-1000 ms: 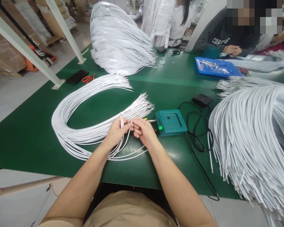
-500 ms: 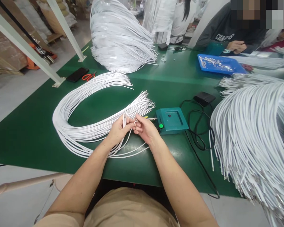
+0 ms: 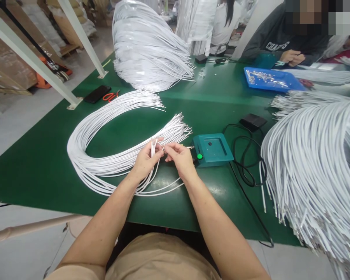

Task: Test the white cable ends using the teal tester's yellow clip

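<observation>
Left hand clutches several white cables; right hand pinches one cable end, near teal device. Curved cable bundle lies on green table. Loose grip could drop strands; crossed slack could tangle.

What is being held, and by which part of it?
The left hand holds several white cables close to their ends. The right hand has fingertips at one such end; whether it grips is too small to tell.
</observation>
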